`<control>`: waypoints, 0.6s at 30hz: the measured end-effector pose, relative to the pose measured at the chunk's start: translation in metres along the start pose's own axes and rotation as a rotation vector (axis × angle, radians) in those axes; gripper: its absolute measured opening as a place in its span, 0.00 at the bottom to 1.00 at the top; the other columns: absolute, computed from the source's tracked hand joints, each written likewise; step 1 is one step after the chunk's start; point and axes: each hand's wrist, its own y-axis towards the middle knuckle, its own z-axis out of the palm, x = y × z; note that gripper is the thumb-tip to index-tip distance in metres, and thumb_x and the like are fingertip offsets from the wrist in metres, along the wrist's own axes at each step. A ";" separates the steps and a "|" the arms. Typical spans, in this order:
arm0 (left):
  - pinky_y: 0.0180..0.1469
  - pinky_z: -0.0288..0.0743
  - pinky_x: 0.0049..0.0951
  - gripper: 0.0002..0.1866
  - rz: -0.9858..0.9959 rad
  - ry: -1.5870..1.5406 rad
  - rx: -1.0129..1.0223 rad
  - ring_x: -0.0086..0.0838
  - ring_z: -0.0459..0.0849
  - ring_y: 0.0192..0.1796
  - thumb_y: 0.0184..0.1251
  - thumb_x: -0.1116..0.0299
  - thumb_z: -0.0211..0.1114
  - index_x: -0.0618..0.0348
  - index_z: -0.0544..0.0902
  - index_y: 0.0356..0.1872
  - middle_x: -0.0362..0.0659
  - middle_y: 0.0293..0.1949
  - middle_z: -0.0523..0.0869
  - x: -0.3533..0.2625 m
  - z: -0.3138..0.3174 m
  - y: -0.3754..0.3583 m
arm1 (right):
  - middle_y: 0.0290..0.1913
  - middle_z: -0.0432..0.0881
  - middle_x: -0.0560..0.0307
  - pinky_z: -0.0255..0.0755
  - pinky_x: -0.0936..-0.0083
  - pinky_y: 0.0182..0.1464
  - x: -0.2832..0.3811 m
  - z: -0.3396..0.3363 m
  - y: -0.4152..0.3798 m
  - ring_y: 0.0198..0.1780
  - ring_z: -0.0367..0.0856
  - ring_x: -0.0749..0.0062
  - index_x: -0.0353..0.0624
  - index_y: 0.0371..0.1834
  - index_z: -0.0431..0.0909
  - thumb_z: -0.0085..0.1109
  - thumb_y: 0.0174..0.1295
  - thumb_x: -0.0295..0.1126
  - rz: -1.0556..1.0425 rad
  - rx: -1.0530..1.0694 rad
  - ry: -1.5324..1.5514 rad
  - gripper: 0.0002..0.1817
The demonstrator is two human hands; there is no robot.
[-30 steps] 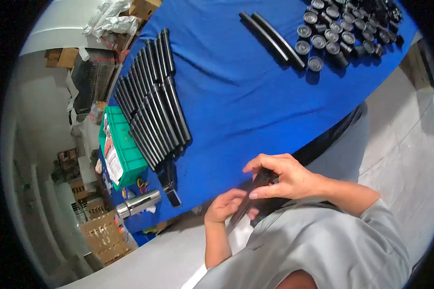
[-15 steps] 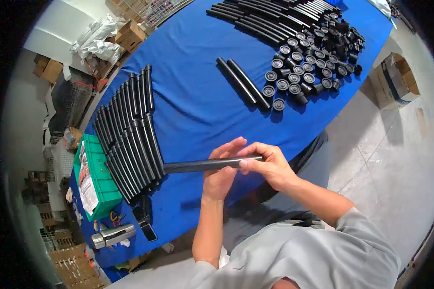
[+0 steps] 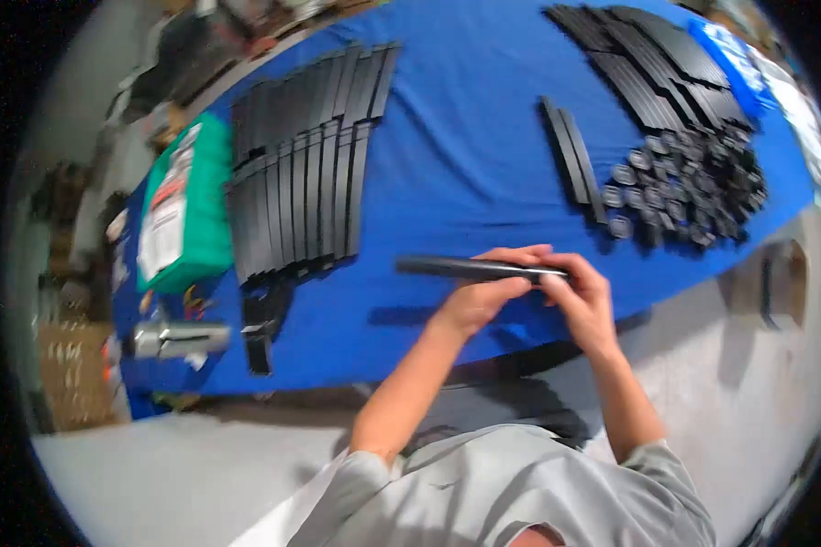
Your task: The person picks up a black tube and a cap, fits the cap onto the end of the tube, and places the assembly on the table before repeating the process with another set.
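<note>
A black tube [image 3: 433,266] is held nearly level above the blue cloth, its left end free and blurred. My left hand [image 3: 480,299] is closed around the tube near its middle, thumb in front and fingers behind. My right hand [image 3: 582,294] pinches the tube's right end between thumb and fingers. Beyond my hands, two loose black tubes [image 3: 570,159] lie side by side on the cloth. A heap of round black caps [image 3: 693,187] lies to their right. Whether the right end of the held tube carries a cap is hidden by my fingers.
Two rows of black tubes [image 3: 310,164] lie at left, by a green crate [image 3: 212,205] with printed paper. A metal cylinder [image 3: 181,339] and a black strap-like piece [image 3: 259,342] lie near the front edge. More black tubes [image 3: 652,68] are stacked at the back right of the blue cloth [image 3: 465,146].
The view has turned, so the table's things appear shifted and smeared. My left hand's fingers, stretched out before, now close around the tube. My right hand still holds its right end.
</note>
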 end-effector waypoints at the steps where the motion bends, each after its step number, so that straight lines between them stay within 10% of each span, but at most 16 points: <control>1: 0.73 0.70 0.51 0.19 0.069 -0.092 0.073 0.45 0.76 0.70 0.70 0.75 0.67 0.58 0.80 0.61 0.56 0.69 0.77 0.001 0.007 0.005 | 0.43 0.85 0.58 0.76 0.78 0.42 0.010 -0.003 0.002 0.40 0.80 0.80 0.34 0.53 0.81 0.66 0.69 0.31 -0.112 -0.057 -0.143 0.14; 8: 0.71 0.74 0.54 0.16 -0.038 -0.255 -0.123 0.52 0.77 0.70 0.73 0.75 0.62 0.57 0.79 0.60 0.62 0.69 0.74 -0.008 0.004 0.004 | 0.44 0.79 0.44 0.78 0.59 0.40 0.012 -0.063 0.022 0.42 0.82 0.45 0.37 0.54 0.76 0.73 0.59 0.30 -0.423 -0.495 -1.014 0.22; 18: 0.69 0.76 0.54 0.16 -0.047 -0.323 -0.130 0.53 0.77 0.69 0.71 0.75 0.65 0.55 0.81 0.58 0.63 0.68 0.76 -0.007 0.001 0.003 | 0.48 0.75 0.43 0.80 0.55 0.48 -0.007 -0.088 0.042 0.49 0.81 0.44 0.37 0.58 0.71 0.72 0.57 0.30 -0.240 -0.427 -1.192 0.27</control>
